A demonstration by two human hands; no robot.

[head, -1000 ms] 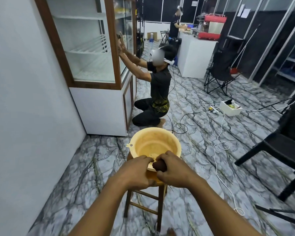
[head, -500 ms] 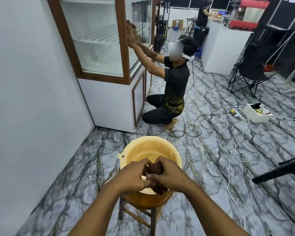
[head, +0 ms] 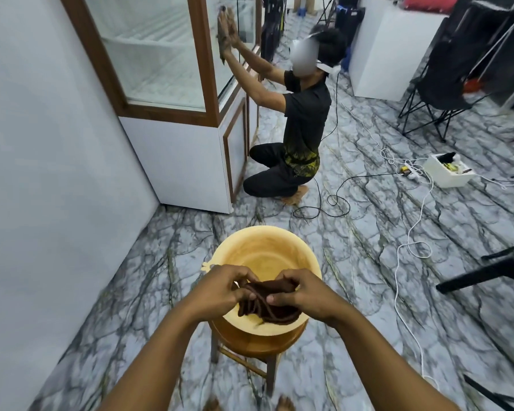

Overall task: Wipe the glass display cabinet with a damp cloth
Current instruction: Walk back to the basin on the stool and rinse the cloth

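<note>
A dark brown cloth [head: 264,304], bunched and twisted, hangs over a yellow basin [head: 264,247]. My left hand [head: 220,292] grips its left end and my right hand [head: 306,295] pinches its right end. The basin sits on a wooden stool [head: 250,348] right in front of me. The glass display cabinet [head: 161,69], wood-framed with a white base, stands at the upper left against the wall.
A person [head: 297,114] crouches beside the cabinet and presses a cloth on its front glass. Cables [head: 404,250] trail over the marble floor by a white box [head: 445,172]. A black chair [head: 499,271] is at the right, a folding chair [head: 439,81] behind. White wall on the left.
My hands have moved apart and the cloth, balled between them before, is now stretched out over the basin. The view has tilted down and come closer to the stool.
</note>
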